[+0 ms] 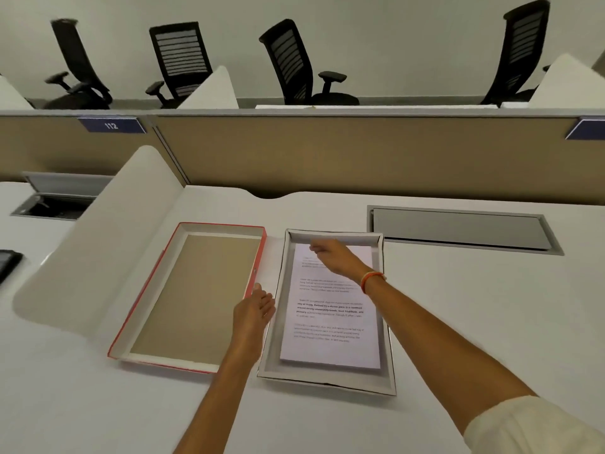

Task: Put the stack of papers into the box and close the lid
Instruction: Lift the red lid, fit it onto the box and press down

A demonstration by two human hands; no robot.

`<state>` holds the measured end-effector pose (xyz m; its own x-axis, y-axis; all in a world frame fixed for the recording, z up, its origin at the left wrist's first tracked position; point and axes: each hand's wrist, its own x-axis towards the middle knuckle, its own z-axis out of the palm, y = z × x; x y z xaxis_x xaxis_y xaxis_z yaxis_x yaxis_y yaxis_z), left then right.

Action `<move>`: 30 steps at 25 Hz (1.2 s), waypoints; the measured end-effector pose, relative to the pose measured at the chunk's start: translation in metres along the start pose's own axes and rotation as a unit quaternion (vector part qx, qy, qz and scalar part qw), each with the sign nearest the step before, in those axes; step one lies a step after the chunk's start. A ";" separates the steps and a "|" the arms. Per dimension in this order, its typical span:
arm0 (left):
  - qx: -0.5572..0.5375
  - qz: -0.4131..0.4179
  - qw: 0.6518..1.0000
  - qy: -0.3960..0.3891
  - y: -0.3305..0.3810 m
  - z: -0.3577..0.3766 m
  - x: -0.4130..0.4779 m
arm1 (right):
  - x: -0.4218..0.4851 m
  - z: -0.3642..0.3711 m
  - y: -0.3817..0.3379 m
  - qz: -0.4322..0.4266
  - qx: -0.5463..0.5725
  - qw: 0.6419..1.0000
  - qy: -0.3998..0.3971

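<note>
A stack of printed white papers [330, 322] lies flat inside a shallow grey box [388, 339] on the white desk. To its left the red-edged lid [193, 296] lies upside down, its brown inside facing up. My left hand [253, 311] rests between lid and box, fingers loosely apart, thumb near the lid's right rim, holding nothing. My right hand [334, 257] reaches over the far end of the papers, fingers curled near the top edge of the sheets; whether they pinch the paper is unclear. An orange band circles that wrist.
A white curved divider [98, 244] stands left of the lid. A grey cable hatch [458, 229] is set into the desk at the right, another one [55, 198] stands open at the far left. A tan partition [327, 152] closes the back; office chairs stand beyond.
</note>
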<state>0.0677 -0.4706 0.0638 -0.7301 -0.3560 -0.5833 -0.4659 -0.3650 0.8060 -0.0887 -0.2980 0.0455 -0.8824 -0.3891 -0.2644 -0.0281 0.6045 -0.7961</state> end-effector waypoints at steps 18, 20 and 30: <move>0.429 0.169 0.847 0.264 0.039 -0.237 0.090 | -0.045 0.159 -0.045 0.078 0.185 0.979 -0.034; 0.437 0.155 0.845 0.266 0.040 -0.249 0.097 | -0.042 0.166 -0.041 0.089 0.174 0.980 -0.032; 0.476 0.106 0.839 0.243 0.027 -0.277 0.143 | -0.035 0.216 -0.048 0.120 0.159 0.980 -0.026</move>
<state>0.0893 -0.7694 -0.0253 -0.6647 -0.7192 -0.2023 -0.7082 0.5203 0.4771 0.0449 -0.4637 -0.0251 -0.8201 -0.3033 -0.4851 0.3321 0.4382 -0.8353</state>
